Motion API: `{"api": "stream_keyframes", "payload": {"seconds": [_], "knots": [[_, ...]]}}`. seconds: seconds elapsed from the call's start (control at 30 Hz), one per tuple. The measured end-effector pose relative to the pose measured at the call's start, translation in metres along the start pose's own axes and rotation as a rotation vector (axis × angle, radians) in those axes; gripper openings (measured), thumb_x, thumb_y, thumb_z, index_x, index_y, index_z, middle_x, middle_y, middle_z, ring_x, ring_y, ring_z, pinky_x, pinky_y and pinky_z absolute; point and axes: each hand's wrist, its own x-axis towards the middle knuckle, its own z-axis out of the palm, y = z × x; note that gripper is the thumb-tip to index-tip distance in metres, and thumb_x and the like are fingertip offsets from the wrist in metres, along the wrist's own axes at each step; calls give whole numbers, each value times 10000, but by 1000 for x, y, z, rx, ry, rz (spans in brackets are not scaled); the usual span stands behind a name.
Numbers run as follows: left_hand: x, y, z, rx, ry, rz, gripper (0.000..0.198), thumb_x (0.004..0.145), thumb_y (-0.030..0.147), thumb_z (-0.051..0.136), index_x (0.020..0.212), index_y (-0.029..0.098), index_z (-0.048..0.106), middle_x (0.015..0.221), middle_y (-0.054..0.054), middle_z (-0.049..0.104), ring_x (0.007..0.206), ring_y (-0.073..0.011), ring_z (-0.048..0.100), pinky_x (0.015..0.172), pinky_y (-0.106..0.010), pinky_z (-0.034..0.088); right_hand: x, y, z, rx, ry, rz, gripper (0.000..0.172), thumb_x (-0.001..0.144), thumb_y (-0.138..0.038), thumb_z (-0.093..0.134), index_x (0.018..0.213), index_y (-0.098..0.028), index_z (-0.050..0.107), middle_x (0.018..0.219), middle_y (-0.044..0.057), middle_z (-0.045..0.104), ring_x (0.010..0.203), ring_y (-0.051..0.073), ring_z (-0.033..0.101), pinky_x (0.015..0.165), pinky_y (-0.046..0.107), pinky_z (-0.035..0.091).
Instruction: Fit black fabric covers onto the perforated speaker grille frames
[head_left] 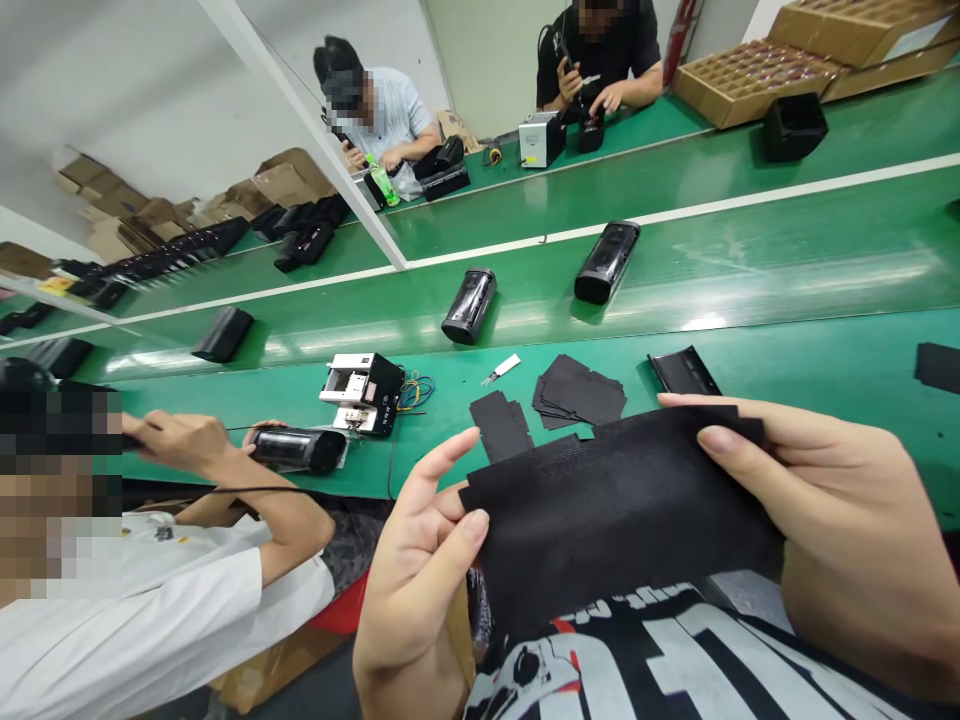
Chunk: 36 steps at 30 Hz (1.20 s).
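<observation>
A thin black sheet (622,510) with notched edges is stretched between my two hands, above the table's near edge. My left hand (427,560) pinches its left end between thumb and fingers, the index finger pointing up. At the right end, my right hand (832,490) grips the upper corner, thumb on top. Just beyond the sheet lie a fanned stack of black cut sheets (577,390) and a smaller black pile (499,425). A curved black shell (684,370) sits past my right hand, partly hidden by it.
On the left, a co-worker (187,560) handles a black cylindrical housing (296,449) beside a white-and-black machine (364,393). Black housings (469,305) rest along the green conveyor (750,270). Two people work across it, near cardboard trays (757,85). A white-handled tool (502,369) lies behind the stacks.
</observation>
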Motion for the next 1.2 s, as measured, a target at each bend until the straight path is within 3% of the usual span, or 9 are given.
{"api": "stream_keyframes", "payload": {"seconds": [0.23,0.53,0.77,0.9,0.97,1.07,1.13,1.17,1.2], "knots": [[3,0,2,-28,14,9,492,720,187,602,1196,208,479,490,43,494,413,-59,424,425,-159,382,-1,-2,3,122,5,80,205,736,-415,562,872,-320,683,819,-24,689,686,172,629,515,221,491],[2,3,-3,-3,90,-39,566,681,215,634,1219,205,458,463,43,488,423,-90,446,469,-213,413,2,3,-4,365,-207,196,289,765,-402,529,996,-276,649,772,34,688,617,201,634,474,272,505],[-7,10,0,-2,126,-76,595,658,237,644,1220,216,452,520,19,532,422,-101,463,439,-225,412,-3,-3,-11,342,-224,120,260,786,-368,510,1000,-303,643,933,36,670,785,230,634,580,299,517],[2,7,-4,-14,107,-34,579,688,219,617,1236,222,430,520,28,516,427,-86,454,442,-204,407,12,2,-3,303,-270,85,256,804,-379,481,972,-269,639,848,25,665,724,201,625,548,279,489],[24,-11,-12,-8,70,-19,577,689,221,615,1233,229,425,589,17,546,473,-85,485,468,-196,421,35,25,13,216,-251,59,253,801,-400,476,855,-213,639,727,14,634,640,172,597,520,257,455],[74,-68,-37,103,87,-73,557,690,228,598,1216,240,412,911,-46,596,673,-120,575,590,-234,473,81,95,49,24,-153,7,322,800,-428,436,650,-167,552,584,-6,546,561,140,529,512,237,409],[103,-118,-56,426,281,-227,441,753,202,498,1185,179,415,988,-83,584,746,-132,591,660,-253,470,105,152,73,-143,-157,54,321,820,-386,380,667,-157,545,600,10,554,598,151,537,544,244,414],[113,-143,-65,670,366,-359,384,763,192,478,1143,146,443,976,-95,589,788,-146,592,693,-260,462,111,179,83,-277,-158,139,310,823,-355,364,703,-146,560,615,27,570,626,163,550,567,251,421],[119,-166,-72,754,410,-416,351,739,178,515,1078,91,486,961,-137,589,848,-186,585,744,-289,445,115,203,90,-412,-187,231,293,818,-329,365,749,-138,576,631,41,587,652,171,562,589,256,428]]}}
